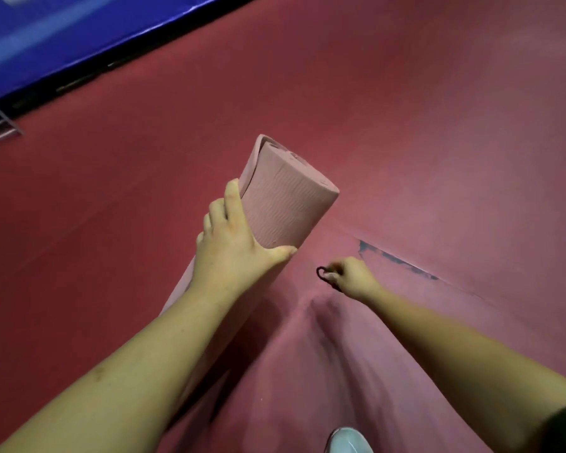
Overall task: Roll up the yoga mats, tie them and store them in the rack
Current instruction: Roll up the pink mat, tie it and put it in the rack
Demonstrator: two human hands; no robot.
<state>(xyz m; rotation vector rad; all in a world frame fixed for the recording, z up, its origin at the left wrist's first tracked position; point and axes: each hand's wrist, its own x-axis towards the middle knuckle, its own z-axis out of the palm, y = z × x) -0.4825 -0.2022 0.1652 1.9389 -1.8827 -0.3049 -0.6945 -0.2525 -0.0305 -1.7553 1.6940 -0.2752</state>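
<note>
Frame centre: left hand (232, 243) wraps fingers and thumb round the upper part of the rolled pink ribbed foam yoga mat (285, 204), which is propped on end and tilted toward upper right over the dark red floor (406, 109), likely to stop the roll springing open while the tie goes on. Right hand (353, 277), centre-right and apart from the roll, pinches a thin black elastic loop (322, 274) in curled fingers, apparently ready to slip over the mat's top end. No brand, label or writing readable anywhere; blue padded panel (62, 34) upper left, pale shoe toe (348, 441) at bottom edge.
</note>
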